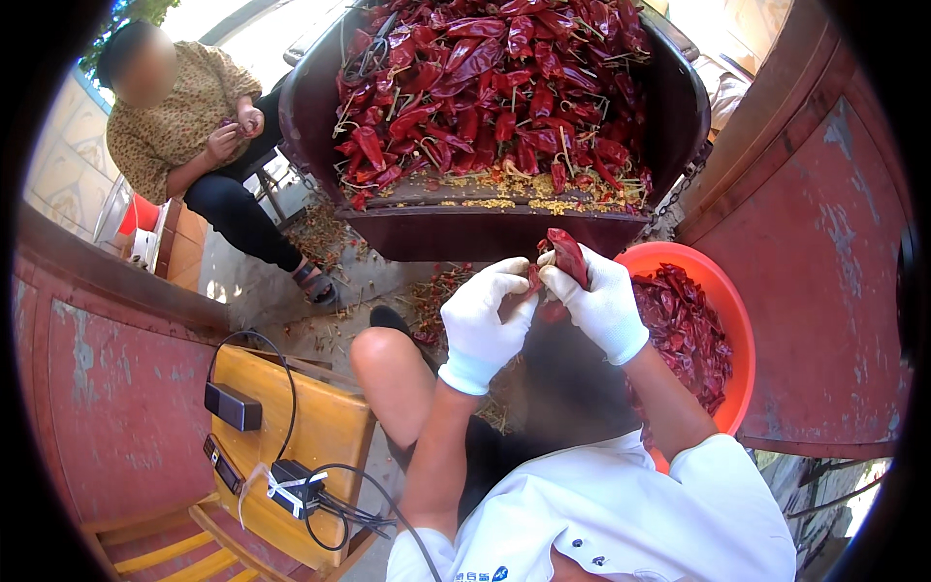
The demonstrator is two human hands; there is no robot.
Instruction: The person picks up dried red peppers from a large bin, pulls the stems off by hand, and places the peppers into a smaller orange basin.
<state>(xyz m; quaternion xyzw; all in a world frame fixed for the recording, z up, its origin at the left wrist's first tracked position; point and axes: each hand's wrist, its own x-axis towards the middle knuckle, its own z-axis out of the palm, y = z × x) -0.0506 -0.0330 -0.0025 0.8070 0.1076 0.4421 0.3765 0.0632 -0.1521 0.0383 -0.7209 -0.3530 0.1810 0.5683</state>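
Both of my hands wear white gloves and meet in front of the cart's edge. My right hand [599, 303] is closed on a dried red chili pepper [567, 256], whose body sticks up past the fingers. My left hand [488, 315] pinches a piece of dark red chili [534, 279] close beside it; whether that piece is joined to the pepper I cannot tell. Beyond my hands, a heap of dried red chilies [485, 87] with stems fills a dark cart bed [436, 231]. Loose yellow seeds [504, 189] lie along its near edge.
An orange-red tub [739, 335] of chili pieces stands at my right. On my left, a wooden stool [335, 388] carries black boxes, a phone [224, 464] and cables. Another person [179, 116] sits at the far left, hands together. Scissors [373, 48] lie on the heap. Worn red doors flank me.
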